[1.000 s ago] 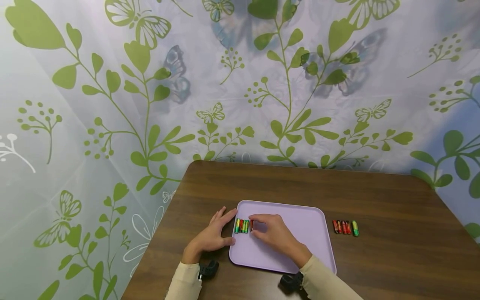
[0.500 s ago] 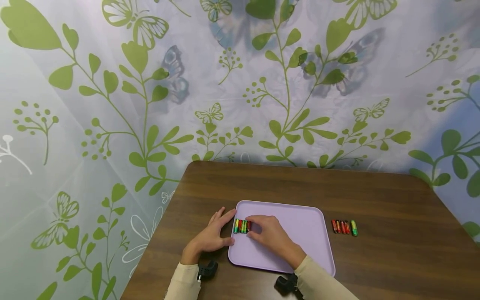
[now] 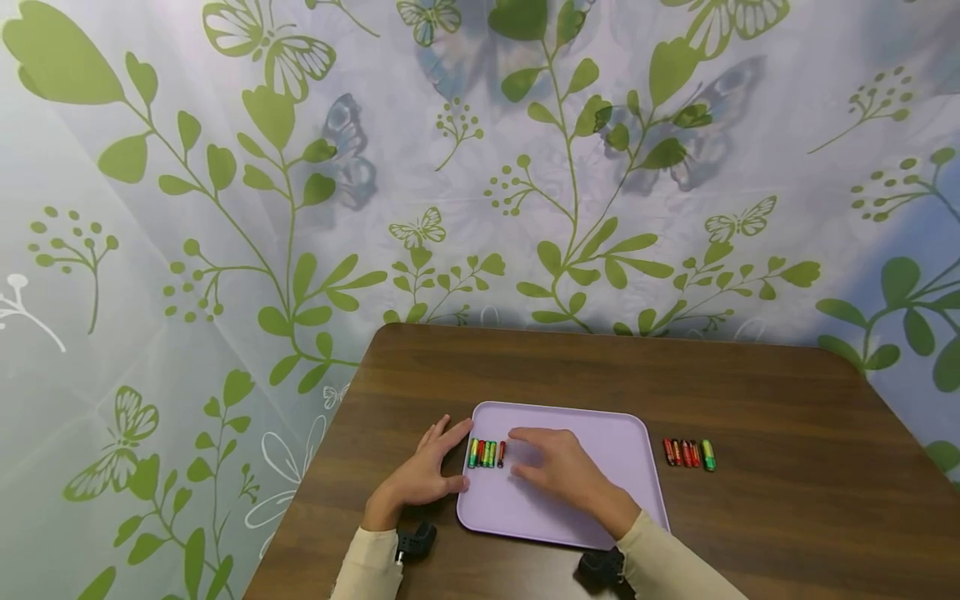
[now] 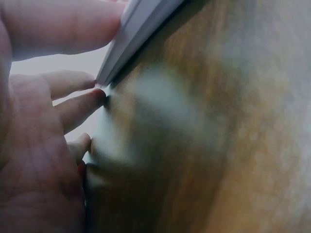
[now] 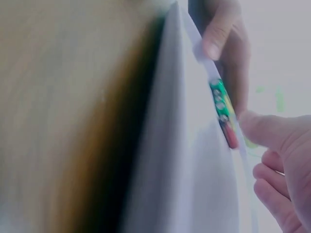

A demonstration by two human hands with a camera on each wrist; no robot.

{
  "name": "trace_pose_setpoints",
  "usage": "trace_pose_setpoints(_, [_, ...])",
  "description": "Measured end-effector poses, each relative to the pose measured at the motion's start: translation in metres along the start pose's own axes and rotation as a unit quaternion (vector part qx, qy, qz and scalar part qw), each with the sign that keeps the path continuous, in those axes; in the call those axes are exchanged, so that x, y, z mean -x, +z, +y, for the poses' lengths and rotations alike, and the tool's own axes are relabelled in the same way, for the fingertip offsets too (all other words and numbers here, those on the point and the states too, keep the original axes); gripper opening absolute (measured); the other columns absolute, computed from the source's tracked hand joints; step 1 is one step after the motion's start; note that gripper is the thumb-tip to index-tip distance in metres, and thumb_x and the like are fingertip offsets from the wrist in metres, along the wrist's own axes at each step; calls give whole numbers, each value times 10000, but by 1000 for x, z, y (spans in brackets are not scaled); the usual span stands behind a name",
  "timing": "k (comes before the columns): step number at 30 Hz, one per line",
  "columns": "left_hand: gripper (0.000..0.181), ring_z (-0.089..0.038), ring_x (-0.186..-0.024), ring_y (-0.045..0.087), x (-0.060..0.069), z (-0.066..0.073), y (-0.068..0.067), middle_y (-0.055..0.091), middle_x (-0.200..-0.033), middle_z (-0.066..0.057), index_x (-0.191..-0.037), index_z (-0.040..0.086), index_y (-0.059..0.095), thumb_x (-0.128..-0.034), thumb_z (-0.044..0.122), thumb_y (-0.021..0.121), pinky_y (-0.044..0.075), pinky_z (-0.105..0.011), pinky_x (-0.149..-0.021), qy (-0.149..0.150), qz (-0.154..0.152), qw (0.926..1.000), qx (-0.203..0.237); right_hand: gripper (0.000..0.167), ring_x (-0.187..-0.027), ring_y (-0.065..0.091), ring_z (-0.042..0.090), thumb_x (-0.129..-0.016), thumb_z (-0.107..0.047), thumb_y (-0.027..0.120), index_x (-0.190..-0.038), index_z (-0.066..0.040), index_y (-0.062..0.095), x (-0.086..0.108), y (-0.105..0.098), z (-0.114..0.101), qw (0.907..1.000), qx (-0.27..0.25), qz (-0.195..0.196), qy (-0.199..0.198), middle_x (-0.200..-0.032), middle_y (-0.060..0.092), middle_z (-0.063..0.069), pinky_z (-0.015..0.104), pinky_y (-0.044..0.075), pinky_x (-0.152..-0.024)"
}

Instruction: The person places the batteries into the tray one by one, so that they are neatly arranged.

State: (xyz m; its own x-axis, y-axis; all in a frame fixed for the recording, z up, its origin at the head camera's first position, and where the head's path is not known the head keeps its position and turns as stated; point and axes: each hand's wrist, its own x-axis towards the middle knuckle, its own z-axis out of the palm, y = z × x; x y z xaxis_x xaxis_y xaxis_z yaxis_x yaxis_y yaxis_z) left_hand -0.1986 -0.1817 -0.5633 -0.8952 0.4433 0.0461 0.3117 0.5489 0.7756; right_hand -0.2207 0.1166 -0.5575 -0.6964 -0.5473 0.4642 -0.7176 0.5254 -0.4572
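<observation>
Several small batteries point(image 3: 491, 453) lie side by side in a short row at the left end of the lilac tray point(image 3: 525, 512). A red-and-black battery point(image 3: 502, 454) is the row's rightmost, a narrow gap from its green neighbour. My right hand point(image 3: 566, 471) hovers just right of it, thumb and forefinger apart with nothing between them. Against the tray's left rim rests my left hand point(image 3: 420, 475), fingers spread and holding nothing. The left wrist view shows its fingertips point(image 4: 99, 94) at the rim. In the right wrist view, green and red battery ends point(image 5: 219, 102) show past the rim.
On the brown wooden table point(image 3: 750, 400), right of the tray, several red-and-black batteries point(image 3: 686, 453) lie in a row beside a green one point(image 3: 708, 455). A hanging cloth point(image 3: 465, 183) with leaf and butterfly prints stands behind the table.
My right hand slid the red-and-black battery left against the row, then let go and drew back right. A narrow gap now shows beside that battery. My left hand stayed at the rim.
</observation>
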Motion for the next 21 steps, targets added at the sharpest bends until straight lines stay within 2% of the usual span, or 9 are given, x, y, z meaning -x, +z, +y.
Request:
trace_pose_setpoints(7, [893, -533, -1673, 105, -1, 4, 1, 394, -1770, -108, -1701, 177, 415, -906, 271, 810, 85, -892, -1213, -96, -30, 9999, -29, 583, -1197, 785, 241, -843, -328, 964, -1359, -126, 784, 22, -44, 18, 9961, -417, -352, 689, -1336, 796, -4, 467, 645, -982])
trace_pose_setpoints(13, [911, -481, -1699, 78, -4, -2, 1, 372, -1785, -71, -1713, 192, 397, -901, 247, 805, 65, -848, -1259, -229, -82, 9997, 0, 616, -1162, 798, 250, -827, -378, 969, -1366, -143, 786, 46, -82, 39, 9945, -402, -347, 905, -1326, 799, -21, 453, 656, -947])
trace_pose_setpoints(17, [901, -529, -1678, 90, -2, -2, 0, 389, -1772, -112, -1705, 165, 406, -904, 279, 803, 62, -882, -1225, 28, -26, 9999, 98, 610, -1151, 800, 230, -814, -332, 980, -1356, -128, 789, 64, -105, 53, 9949, -228, -277, 938, -1308, 807, -23, 421, 664, -920])
trace_pose_setpoints(21, [890, -548, -1668, 94, 0, -2, -1, 396, -1764, -131, -1701, 136, 402, -925, 314, 800, 75, -900, -1201, 239, 8, 9997, 53, 591, -1019, 798, 135, -783, -285, 1000, -1314, -112, 807, 84, -125, 67, 9959, 39, -72, 904, -1255, 827, 0, 283, 634, -822])
